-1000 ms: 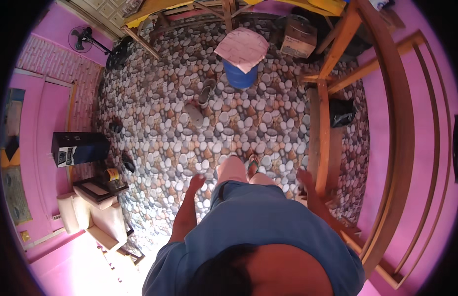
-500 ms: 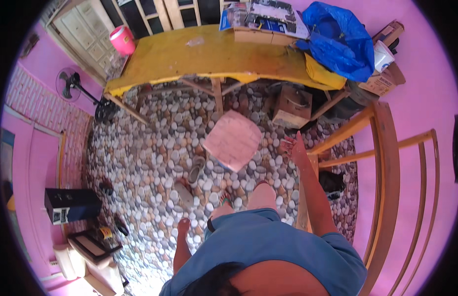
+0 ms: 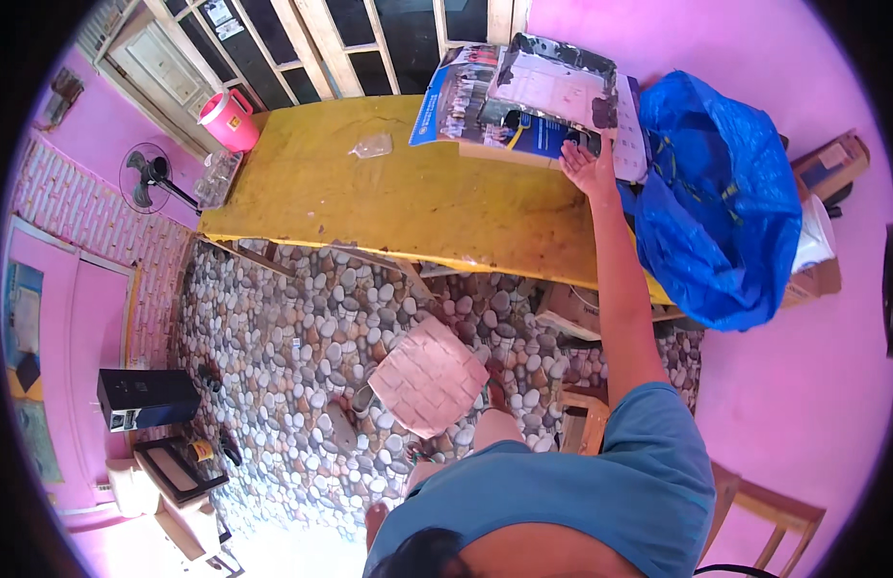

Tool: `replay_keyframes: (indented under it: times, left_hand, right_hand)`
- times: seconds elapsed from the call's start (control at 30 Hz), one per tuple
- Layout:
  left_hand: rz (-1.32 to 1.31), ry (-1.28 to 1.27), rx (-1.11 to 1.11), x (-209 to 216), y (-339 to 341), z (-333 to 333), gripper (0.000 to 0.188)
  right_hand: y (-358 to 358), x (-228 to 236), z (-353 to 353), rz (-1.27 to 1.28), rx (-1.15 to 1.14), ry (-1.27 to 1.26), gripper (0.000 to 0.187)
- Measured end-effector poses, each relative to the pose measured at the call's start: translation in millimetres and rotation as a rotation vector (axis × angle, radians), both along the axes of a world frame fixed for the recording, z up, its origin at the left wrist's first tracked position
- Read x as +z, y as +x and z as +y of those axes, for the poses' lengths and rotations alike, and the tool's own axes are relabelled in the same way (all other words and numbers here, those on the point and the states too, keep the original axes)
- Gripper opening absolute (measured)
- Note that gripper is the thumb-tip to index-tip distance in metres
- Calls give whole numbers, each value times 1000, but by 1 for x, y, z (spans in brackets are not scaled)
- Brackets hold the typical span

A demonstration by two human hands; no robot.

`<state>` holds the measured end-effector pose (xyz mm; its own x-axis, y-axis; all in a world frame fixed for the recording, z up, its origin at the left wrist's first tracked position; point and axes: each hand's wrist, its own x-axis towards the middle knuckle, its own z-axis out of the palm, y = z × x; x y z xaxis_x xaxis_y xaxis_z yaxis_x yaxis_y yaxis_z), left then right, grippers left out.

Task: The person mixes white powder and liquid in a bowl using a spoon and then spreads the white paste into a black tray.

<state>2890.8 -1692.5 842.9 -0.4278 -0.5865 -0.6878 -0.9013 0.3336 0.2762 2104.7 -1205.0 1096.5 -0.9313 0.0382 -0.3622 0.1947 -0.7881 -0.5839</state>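
My right hand reaches out over the far right of the table, its palm showing and fingers apart, with nothing seen in it. The fingertips are at the near edge of a black tray smeared with pale pink paint; whether they touch it I cannot tell. Under the tray lie a printed blue-and-white sheet and cardboard. Something dark with a yellow strip sits beside the fingers. Low beside my body hangs my left hand, small, its fingers not clear.
A yellow-covered table spans the far side, with a pink jug at its left. A big blue plastic bag bulges at its right end. A brick-patterned stool stands before me; a wooden chair is at lower right.
I have moved forward to the table, and the stool is closer. My right hand has gone from beside the wooden frame up and over the table to the tray.
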Motion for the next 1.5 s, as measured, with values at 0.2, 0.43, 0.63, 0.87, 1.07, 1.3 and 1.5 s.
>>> replay_keyframes:
  times: [0.2, 0.43, 0.63, 0.87, 1.07, 1.3, 1.5]
  left_hand:
    - [-47, 89, 253, 33, -26, 81, 37]
    - [175, 67, 433, 60, -35, 73, 35]
    - [366, 88, 564, 56, 4, 51, 33]
    - [299, 175, 495, 0, 124, 30, 21]
    - [341, 111, 663, -66, 335, -12, 18]
    - [574, -197, 1171, -69, 494, -64, 24]
    - [1004, 135, 1927, -4, 508, -67, 60]
  right_hand:
    - [-85, -30, 13, -29, 48, -146, 56]
    - [-78, -39, 8, 151, -47, -98, 26]
    - [12, -12, -33, 390, -128, 38, 23]
    - [195, 62, -130, 557, 0, 230, 21]
    - [358, 64, -307, 548, 416, 227, 27]
    - [539, 12, -587, 436, 1101, 118, 31]
    - [723, -7, -791, 720, 1421, 369, 30]
